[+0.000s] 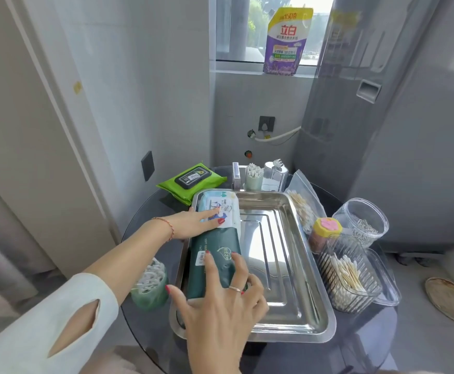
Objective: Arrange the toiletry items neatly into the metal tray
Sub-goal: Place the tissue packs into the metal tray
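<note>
A shiny metal tray point(288, 268) lies on a round dark glass table point(150, 327). Along its left side lie a dark green tissue pack point(215, 247) and, behind it, a pale blue wipes pack point(224, 205). My left hand point(193, 222) rests flat with its fingers spread on the blue wipes pack. My right hand point(220, 295) presses on the near end of the dark green pack, fingers spread over it. Neither hand lifts anything.
Around the tray stand a bright green wipes pack point(190, 182), a green cup of floss picks point(150, 284), a cup of cotton swabs point(254, 175), a clear dispenser point(274, 175), a bagged swab pack point(302, 209), a pink-lidded jar point(324, 234), a ribbed swab box point(347, 276) and a clear jar point(360, 222).
</note>
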